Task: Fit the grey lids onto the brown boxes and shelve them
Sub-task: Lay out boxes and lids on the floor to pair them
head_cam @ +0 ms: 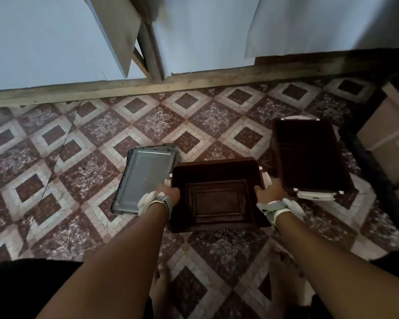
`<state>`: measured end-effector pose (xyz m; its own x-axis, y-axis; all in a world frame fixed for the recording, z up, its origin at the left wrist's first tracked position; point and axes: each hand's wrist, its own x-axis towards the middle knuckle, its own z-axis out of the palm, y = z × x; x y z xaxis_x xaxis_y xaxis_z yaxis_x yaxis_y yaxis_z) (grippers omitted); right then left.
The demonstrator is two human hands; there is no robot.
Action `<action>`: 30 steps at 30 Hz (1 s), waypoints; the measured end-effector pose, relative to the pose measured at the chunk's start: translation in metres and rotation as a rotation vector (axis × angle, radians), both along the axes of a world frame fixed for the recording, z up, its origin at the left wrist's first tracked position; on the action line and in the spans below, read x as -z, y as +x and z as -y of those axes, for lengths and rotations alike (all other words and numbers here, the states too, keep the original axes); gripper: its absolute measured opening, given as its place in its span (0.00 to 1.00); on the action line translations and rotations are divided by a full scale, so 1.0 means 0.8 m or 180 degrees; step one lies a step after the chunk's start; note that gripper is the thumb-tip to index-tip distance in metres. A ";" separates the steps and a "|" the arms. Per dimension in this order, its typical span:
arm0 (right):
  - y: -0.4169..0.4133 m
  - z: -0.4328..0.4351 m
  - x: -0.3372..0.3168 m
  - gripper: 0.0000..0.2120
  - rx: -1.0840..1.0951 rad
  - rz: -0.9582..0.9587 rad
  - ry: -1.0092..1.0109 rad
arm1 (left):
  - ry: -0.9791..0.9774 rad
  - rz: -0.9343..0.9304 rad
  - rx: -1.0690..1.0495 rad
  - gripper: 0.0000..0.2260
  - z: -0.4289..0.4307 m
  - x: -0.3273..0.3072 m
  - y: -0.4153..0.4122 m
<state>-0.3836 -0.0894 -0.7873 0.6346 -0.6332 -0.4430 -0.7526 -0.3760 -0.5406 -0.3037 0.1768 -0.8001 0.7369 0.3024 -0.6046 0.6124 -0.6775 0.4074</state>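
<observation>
An open brown box (218, 199) sits in front of me over the patterned floor, held by both hands. My left hand (169, 194) grips its left rim and my right hand (266, 192) grips its right rim; the fingers curl over the edges. A stack of grey lids (145, 178) lies on the floor just left of the box, partly behind my left wrist. A second open brown box (309, 155) stands to the right, with white latches at its near end.
A wooden beam (194, 85) runs across the floor at the base of white-covered shelving (44, 42). A cardboard box (387, 143) and a dark object stand at the right edge. My bare feet (161, 288) show below.
</observation>
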 end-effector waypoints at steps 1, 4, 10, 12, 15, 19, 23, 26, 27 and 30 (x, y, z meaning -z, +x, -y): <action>-0.001 -0.001 0.007 0.26 0.0046 -0.0011 -0.0072 | 0.0030 -0.0018 -0.0025 0.26 -0.003 0.020 0.002; 0.001 -0.002 0.024 0.22 0.0166 -0.0033 -0.0188 | -0.0174 0.0010 -0.0292 0.23 0.003 0.053 0.000; 0.009 -0.011 0.038 0.23 0.0274 -0.0065 -0.0379 | -0.0254 0.0070 -0.0309 0.17 0.033 0.015 -0.010; 0.009 -0.015 0.036 0.25 0.0263 -0.0152 -0.0482 | -0.0270 -0.0017 -0.0185 0.22 0.032 0.019 -0.004; 0.012 -0.025 0.030 0.29 0.0100 -0.0355 -0.0831 | 0.0159 -0.0248 0.0246 0.41 0.011 0.069 0.032; 0.029 -0.058 0.000 0.26 -0.0257 -0.0023 -0.1143 | 0.0502 0.0163 0.0965 0.30 0.013 -0.049 0.060; 0.064 -0.107 -0.040 0.18 -0.0828 0.0776 -0.0341 | 0.0218 0.0296 0.1383 0.18 -0.003 -0.157 0.112; 0.087 -0.143 -0.064 0.11 -0.0951 0.1118 0.0245 | 0.0164 0.0651 0.1229 0.16 -0.034 -0.211 0.136; 0.092 -0.157 -0.074 0.09 -0.0972 0.1158 0.0393 | 0.0246 0.0927 0.1175 0.15 -0.048 -0.220 0.142; 0.114 -0.215 -0.084 0.08 -0.1123 0.1026 0.0795 | 0.0514 0.1306 0.1055 0.13 -0.101 -0.226 0.129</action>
<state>-0.2927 0.0825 -0.7203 0.9185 -0.2571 -0.3005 -0.3849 -0.4065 -0.8286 -0.2004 0.2576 -0.6194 0.9739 0.0792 -0.2128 0.1684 -0.8807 0.4427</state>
